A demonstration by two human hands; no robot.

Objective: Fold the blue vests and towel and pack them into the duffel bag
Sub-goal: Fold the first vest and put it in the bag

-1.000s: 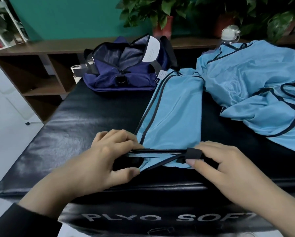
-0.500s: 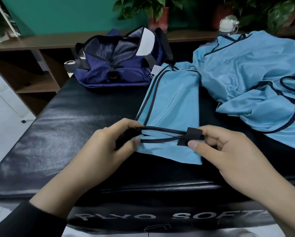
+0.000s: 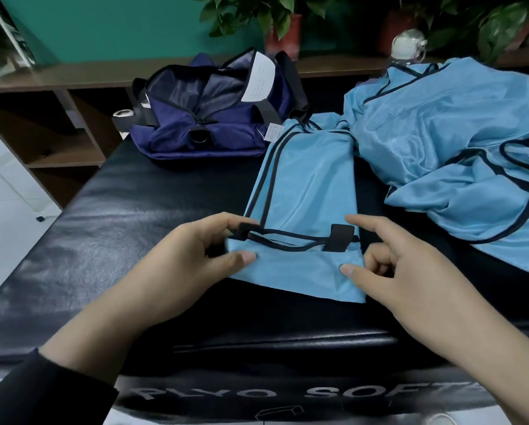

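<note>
A light blue vest (image 3: 306, 191) with dark trim lies folded into a long strip on the black padded box (image 3: 109, 228). Its near end is turned up and back over the strip. My left hand (image 3: 192, 259) pinches the left corner of that turned end, thumb on top of the cloth. My right hand (image 3: 392, 271) pinches the right corner beside a black strap tab (image 3: 339, 237). A navy duffel bag (image 3: 208, 108) sits unzipped at the box's far left. Several more blue vests (image 3: 447, 148) lie in a loose heap at the right.
A wooden shelf unit (image 3: 51, 118) stands behind the box at the left, with a roll of tape (image 3: 125, 113) near the bag. Potted plants (image 3: 272, 16) line the back ledge. A clear bottle top (image 3: 407, 44) pokes up behind the heap.
Both hands have lifted the vest's near end off the box edge and carried it away from me, so the end now folds back over the strip.
</note>
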